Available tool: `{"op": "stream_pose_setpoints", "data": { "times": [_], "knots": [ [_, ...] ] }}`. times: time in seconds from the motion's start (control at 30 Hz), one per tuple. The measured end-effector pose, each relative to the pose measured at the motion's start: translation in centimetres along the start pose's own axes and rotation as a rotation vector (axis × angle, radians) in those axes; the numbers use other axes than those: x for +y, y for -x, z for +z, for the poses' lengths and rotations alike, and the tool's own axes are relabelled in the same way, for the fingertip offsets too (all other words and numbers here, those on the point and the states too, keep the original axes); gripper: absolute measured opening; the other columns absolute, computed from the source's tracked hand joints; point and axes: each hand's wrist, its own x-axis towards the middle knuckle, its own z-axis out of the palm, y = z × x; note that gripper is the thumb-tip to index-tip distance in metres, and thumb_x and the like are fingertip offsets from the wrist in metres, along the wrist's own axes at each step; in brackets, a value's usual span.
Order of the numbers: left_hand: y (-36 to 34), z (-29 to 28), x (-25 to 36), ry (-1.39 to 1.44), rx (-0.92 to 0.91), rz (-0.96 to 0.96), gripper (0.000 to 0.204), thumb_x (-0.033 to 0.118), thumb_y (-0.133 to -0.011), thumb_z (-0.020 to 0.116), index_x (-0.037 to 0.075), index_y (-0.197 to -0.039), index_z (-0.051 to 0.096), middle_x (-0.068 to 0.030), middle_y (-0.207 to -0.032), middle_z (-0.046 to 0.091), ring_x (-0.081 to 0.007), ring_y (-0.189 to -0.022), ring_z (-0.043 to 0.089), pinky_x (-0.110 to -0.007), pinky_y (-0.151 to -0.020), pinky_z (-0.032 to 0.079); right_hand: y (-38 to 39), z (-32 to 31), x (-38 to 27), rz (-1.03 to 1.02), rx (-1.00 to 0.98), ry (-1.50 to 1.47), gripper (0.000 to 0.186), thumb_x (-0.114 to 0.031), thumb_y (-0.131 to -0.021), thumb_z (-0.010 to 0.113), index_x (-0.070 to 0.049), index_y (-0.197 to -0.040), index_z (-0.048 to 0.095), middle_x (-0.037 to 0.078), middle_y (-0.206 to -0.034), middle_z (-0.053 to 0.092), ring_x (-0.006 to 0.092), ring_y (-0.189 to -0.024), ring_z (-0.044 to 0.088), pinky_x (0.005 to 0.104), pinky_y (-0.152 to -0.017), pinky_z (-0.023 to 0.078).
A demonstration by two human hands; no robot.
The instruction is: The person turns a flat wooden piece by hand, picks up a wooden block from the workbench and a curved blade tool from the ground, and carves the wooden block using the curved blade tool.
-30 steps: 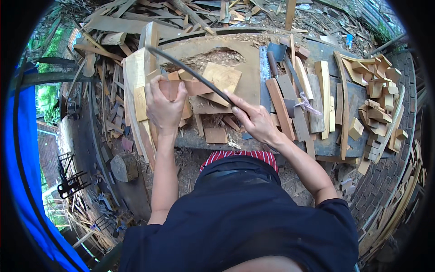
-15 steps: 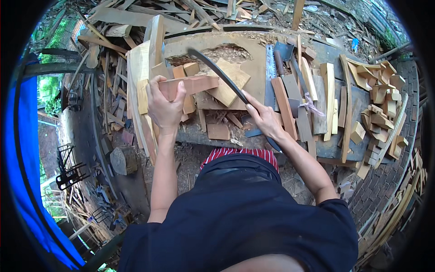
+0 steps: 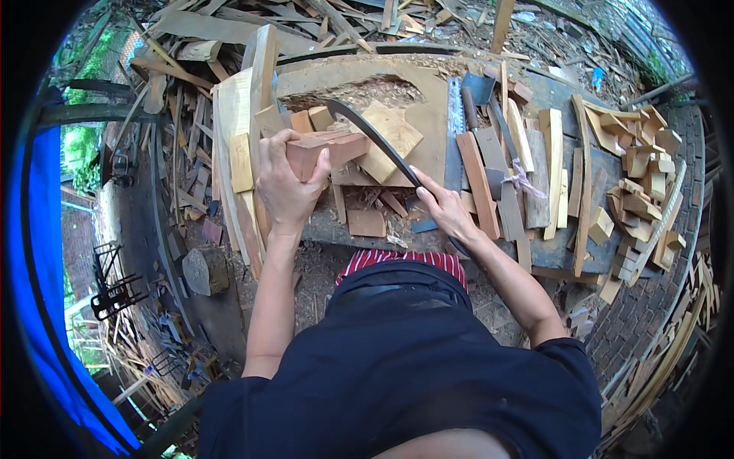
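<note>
My left hand (image 3: pixel 287 183) is closed around the near left end of a reddish wood block (image 3: pixel 321 153), thumb on the near side and fingers over the far side. The block is held tilted above the worktable. My right hand (image 3: pixel 443 205) grips a machete (image 3: pixel 375 136) with a long, dark, curved blade. Its blade slants up and to the left, with the tip just beyond the block; whether it touches the wood I cannot tell. A pale, squarish wood block (image 3: pixel 390 138) lies behind the blade on the bench.
The worktable (image 3: pixel 436 84) has a rotted hollow along its far part. Wood strips (image 3: pixel 478 183) and a handsaw-like tool (image 3: pixel 469 107) lie to the right, beyond them a heap of cut blocks (image 3: pixel 642 191). Tall boards (image 3: pixel 237 115) stand left. A log stump (image 3: pixel 205 271) sits lower left.
The machete's blade has dropped lower and nearer, its tip shifting slightly right. The reddish block has turned in my left hand, and more of its upper face shows.
</note>
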Motion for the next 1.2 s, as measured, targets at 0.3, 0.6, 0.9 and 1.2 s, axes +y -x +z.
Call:
{"op": "stream_pose_setpoints", "data": {
  "times": [0.3, 0.6, 0.9, 1.2],
  "knots": [
    [0.4, 0.2, 0.5, -0.026, 0.014, -0.044, 0.068, 0.035, -0.074, 0.076, 0.003, -0.125, 0.043, -0.0171, -0.113, 0.057, -0.037, -0.098, 0.061, -0.046, -0.081, 0.05, -0.9, -3.8, -10.5, -0.298, 0.134, -0.238, 0.049, -0.009, -0.091, 0.057, -0.017, -0.139, 0.051, 0.022, -0.087, 0.067, 0.0363, -0.072, 0.067, 0.0401, -0.063, 0.051],
    [0.0, 0.4, 0.8, -0.07, 0.024, -0.082, 0.067, 0.038, -0.073, 0.077, 0.005, -0.122, 0.047, -0.0168, -0.106, 0.06, -0.0363, -0.096, 0.062, -0.045, -0.079, 0.05, -0.6, -1.1, -4.8, 0.026, -0.048, -0.02, 0.046, -0.028, -0.097, 0.05, -0.027, -0.143, 0.045, 0.023, -0.07, 0.064, 0.0364, -0.064, 0.066, 0.0448, -0.063, 0.05],
    [-0.4, 0.8, 1.1, -0.059, 0.032, -0.086, 0.068, 0.041, -0.073, 0.076, 0.006, -0.123, 0.047, -0.0173, -0.106, 0.06, -0.0356, -0.094, 0.062, -0.044, -0.077, 0.05, -0.5, -0.4, -3.1, -0.006, -0.016, 0.042, 0.045, -0.023, -0.097, 0.051, -0.02, -0.141, 0.047, 0.022, -0.086, 0.068, 0.032, -0.071, 0.07, 0.0408, -0.071, 0.053],
    [0.8, 0.3, 0.1, -0.057, 0.061, -0.101, 0.066, 0.037, -0.075, 0.076, 0.003, -0.123, 0.045, -0.0175, -0.108, 0.058, -0.0346, -0.099, 0.061, -0.042, -0.083, 0.049, -1.1, -2.5, -6.0, 0.153, -0.055, -0.096, 0.045, -0.022, -0.097, 0.05, -0.019, -0.142, 0.046, 0.025, -0.104, 0.066, 0.0366, -0.082, 0.069, 0.0404, -0.072, 0.052]
  ]
}}
